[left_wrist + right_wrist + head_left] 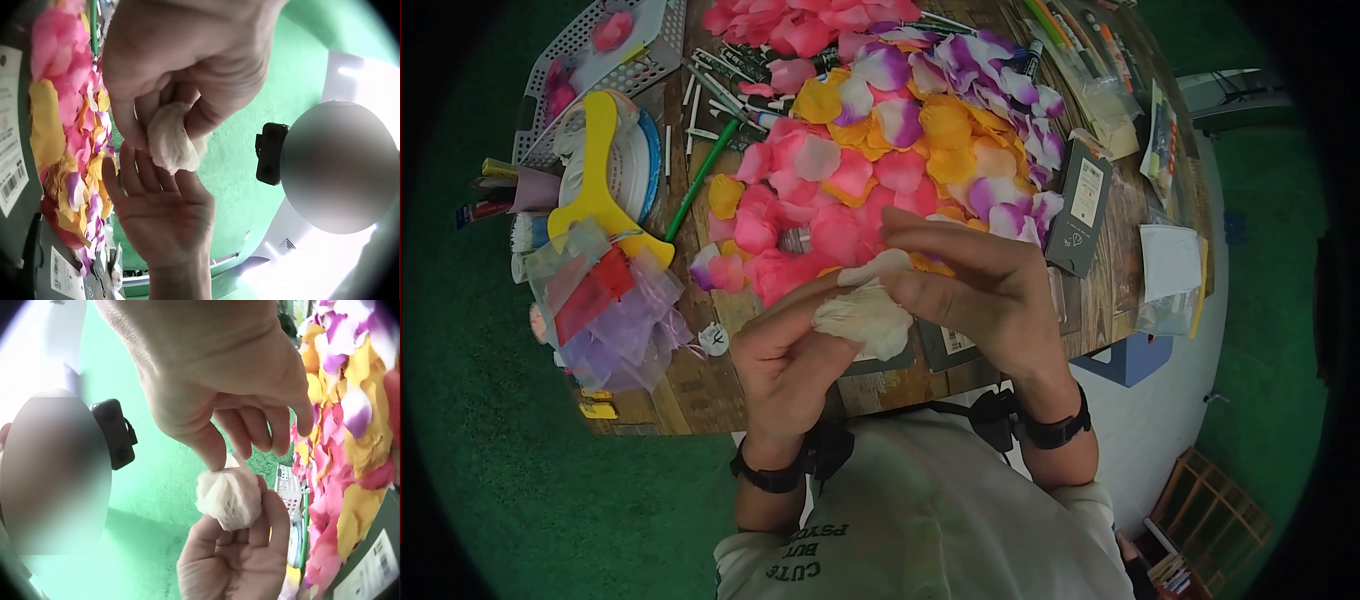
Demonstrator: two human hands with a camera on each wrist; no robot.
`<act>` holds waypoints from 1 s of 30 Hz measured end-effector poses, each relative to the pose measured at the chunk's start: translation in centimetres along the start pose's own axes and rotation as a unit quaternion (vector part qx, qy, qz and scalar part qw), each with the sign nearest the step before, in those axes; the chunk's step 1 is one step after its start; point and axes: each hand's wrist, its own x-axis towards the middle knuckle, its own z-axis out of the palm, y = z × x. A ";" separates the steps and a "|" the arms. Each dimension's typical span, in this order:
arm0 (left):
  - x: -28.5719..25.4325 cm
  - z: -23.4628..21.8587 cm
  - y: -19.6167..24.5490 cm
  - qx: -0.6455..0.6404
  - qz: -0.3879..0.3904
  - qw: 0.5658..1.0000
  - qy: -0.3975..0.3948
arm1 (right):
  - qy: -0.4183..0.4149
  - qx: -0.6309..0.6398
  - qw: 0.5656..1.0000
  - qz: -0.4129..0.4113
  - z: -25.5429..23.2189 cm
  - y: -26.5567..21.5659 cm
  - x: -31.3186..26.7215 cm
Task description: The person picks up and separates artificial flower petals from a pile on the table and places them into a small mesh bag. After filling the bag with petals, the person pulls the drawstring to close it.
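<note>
My left hand (785,365) pinches a crumpled cream-white bundle (866,320) of thin, petal-like layers, held up in front of the table's near edge. In the left wrist view, thumb and fingertips close round the bundle (172,140), whose loose folds stick out below. My right hand (990,300) comes in from the other side with its fingers extended and palm uncurled. The right wrist view has the right thumb at the top of the bundle (230,497), while the other right fingers stay apart from it, loosely bent.
Pink, orange and purple-white petals (900,150) heap over the wooden table (700,395). Grey boxes (1082,205) lie at the right and near edge. A yellow three-armed piece (600,170), a green stick (702,180), mesh bags (625,340) and a white basket (662,45) occupy the left.
</note>
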 end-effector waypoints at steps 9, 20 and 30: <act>0.2 0.9 0.4 -0.091 -0.066 0.994 0.015 | 0.074 0.172 0.980 0.072 0.5 -0.3 -0.3; 0.2 1.8 0.1 -0.043 -0.095 0.992 0.077 | 0.032 -0.347 0.892 -0.287 1.3 0.3 -0.7; 0.0 2.3 0.7 -0.107 -0.113 0.986 0.055 | 0.074 -0.201 0.971 -0.102 1.4 0.6 -1.7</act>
